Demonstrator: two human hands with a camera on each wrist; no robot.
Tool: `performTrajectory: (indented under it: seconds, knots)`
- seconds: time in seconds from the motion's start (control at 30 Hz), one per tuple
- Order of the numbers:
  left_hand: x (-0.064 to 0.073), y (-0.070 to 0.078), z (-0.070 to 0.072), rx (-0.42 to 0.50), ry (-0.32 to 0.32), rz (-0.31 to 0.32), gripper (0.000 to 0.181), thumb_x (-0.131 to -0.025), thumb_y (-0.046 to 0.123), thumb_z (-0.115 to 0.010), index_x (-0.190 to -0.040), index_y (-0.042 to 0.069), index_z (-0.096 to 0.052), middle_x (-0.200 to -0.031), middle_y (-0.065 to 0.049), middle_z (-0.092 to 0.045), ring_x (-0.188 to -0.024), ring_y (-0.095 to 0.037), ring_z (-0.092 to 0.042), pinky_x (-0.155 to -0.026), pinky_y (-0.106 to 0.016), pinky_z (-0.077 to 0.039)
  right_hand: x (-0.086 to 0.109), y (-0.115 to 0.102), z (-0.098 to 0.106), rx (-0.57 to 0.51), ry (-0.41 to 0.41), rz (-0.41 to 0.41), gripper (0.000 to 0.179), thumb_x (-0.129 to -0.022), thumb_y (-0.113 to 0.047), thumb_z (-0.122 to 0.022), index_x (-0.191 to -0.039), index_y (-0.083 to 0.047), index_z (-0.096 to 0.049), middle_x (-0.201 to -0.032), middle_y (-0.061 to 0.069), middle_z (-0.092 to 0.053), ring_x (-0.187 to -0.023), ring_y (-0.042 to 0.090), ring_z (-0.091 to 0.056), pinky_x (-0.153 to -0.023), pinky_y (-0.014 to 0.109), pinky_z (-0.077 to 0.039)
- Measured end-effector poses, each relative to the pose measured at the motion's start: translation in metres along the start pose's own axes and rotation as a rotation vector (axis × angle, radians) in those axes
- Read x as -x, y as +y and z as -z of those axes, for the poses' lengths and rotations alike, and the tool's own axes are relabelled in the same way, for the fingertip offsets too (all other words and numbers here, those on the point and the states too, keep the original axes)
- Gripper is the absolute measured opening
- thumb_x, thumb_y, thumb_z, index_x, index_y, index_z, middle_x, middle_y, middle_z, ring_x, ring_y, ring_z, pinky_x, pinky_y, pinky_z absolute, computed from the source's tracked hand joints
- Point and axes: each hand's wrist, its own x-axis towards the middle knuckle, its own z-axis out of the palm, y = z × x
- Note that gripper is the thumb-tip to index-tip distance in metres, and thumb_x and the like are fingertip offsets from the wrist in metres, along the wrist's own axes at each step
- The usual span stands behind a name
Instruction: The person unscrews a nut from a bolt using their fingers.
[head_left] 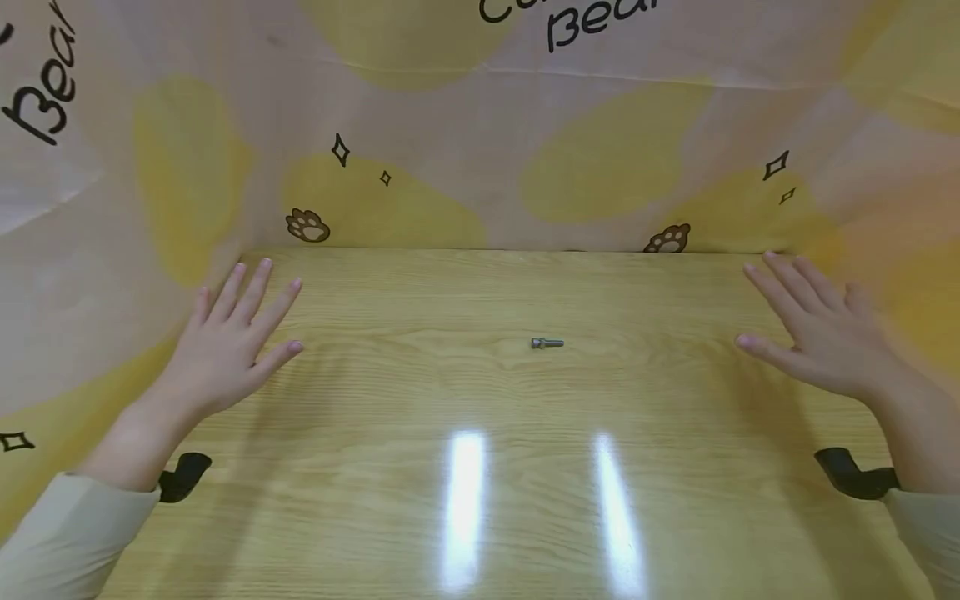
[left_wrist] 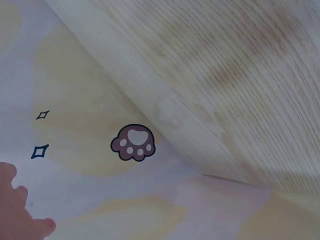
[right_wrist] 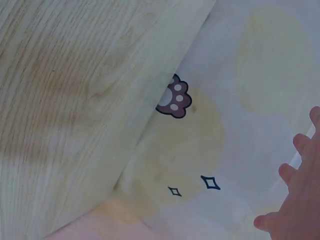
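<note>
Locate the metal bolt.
In the head view, the metal bolt lies on the table just right of centre, between the left hand and right hand.

Room around bolt [head_left: 547, 342], cloth wall [head_left: 495, 150] behind

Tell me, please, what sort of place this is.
Probably a small screened-off work table: a wood-grain tabletop, printed cloth hung behind and along its sides, and a metal bolt lying on it.
</note>
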Motion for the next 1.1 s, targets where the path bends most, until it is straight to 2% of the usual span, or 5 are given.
performTrajectory:
  seconds: [0.17, 0.43, 0.57, 0.77, 1.1]
  knots:
    - [-0.004, 0.004, -0.002, 0.051, 0.093, -0.092, 0.058, -0.093, 0.037, -0.055, -0.144, 0.017, -0.035, -0.145, -0.016, -0.034, -0.128, -0.040, -0.034, -0.100, -0.063, -0.024, -0.006, -0.003, -0.001, -0.227, 0.089, 0.074, 0.077, -0.084, -0.021, -0.069, -0.147, -0.014, -0.026, -0.147, 0.021, -0.028, -0.136, 0.036, -0.019, -0.107, 0.063, -0.007]
    - [-0.015, 0.020, -0.011, 0.099, 0.310, -0.283, 0.056, -0.097, 0.053, -0.033, -0.110, 0.007, -0.063, -0.110, -0.015, -0.061, -0.104, -0.037, -0.053, -0.087, -0.056, -0.039, -0.013, -0.012, -0.004, -0.512, 0.132, -0.044, 0.045, -0.083, -0.012, -0.071, -0.126, -0.014, -0.057, -0.122, -0.023, -0.051, -0.110, -0.009, -0.039, -0.090, 0.010, -0.030]
    - [-0.022, 0.029, -0.014, 0.127, 0.302, -0.320, 0.040, -0.095, 0.040, -0.050, -0.108, 0.005, -0.065, -0.107, -0.015, -0.063, -0.099, -0.036, -0.057, -0.087, -0.052, -0.043, -0.017, -0.015, -0.008, -0.556, 0.142, -0.040, 0.042, -0.082, -0.010, -0.072, -0.122, -0.013, -0.061, -0.119, -0.008, -0.059, -0.103, -0.007, -0.047, -0.082, 0.004, -0.033]
    - [-0.032, 0.043, -0.023, 0.153, 0.249, -0.340, 0.052, -0.097, 0.049, -0.038, -0.108, 0.005, -0.065, -0.106, -0.013, -0.065, -0.093, -0.032, -0.063, -0.077, -0.047, -0.052, -0.024, -0.024, -0.015, -0.624, 0.107, -0.053, 0.040, -0.083, -0.011, -0.070, -0.122, -0.010, -0.060, -0.115, -0.015, -0.059, -0.100, -0.001, -0.053, -0.078, 0.006, -0.041]
    - [-0.050, 0.073, -0.035, 0.368, 0.125, -0.235, 0.033, -0.087, 0.021, -0.066, -0.117, 0.006, -0.062, -0.115, -0.011, -0.062, -0.106, -0.028, -0.058, -0.087, -0.045, -0.049, -0.041, -0.035, -0.031, -0.707, 0.042, -0.072, 0.042, -0.083, -0.014, -0.071, -0.123, -0.008, -0.059, -0.111, -0.011, -0.060, -0.096, 0.002, -0.056, -0.076, 0.011, -0.048]
